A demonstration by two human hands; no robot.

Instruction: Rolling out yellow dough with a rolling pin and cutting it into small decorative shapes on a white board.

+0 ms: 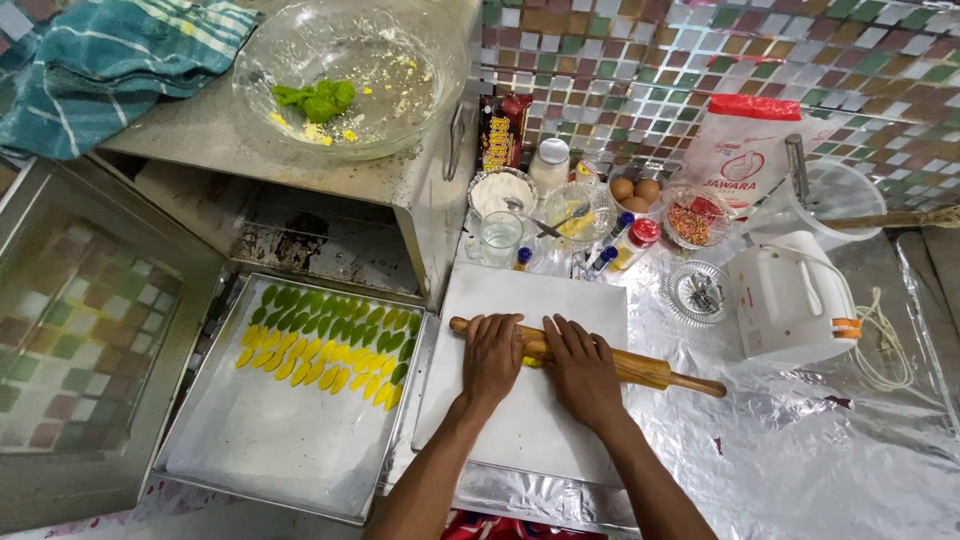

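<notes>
A wooden rolling pin (650, 371) lies across a white board (520, 430) in front of me. My left hand (492, 358) and my right hand (582, 368) both press flat on top of the pin, fingers together and pointing away. A bit of yellow dough (532, 361) shows under the pin between my hands. To the left, a metal baking tray (270, 450) holds rows of small green and yellow leaf-shaped dough pieces (325, 345).
A glass bowl (350, 75) with green and yellow dough sits on a metal oven (425, 190) whose door hangs open at left. Behind the board stand jars, eggs, a flour bowl and a glass. A white hand mixer (790, 300) rests on the foil-covered counter at right.
</notes>
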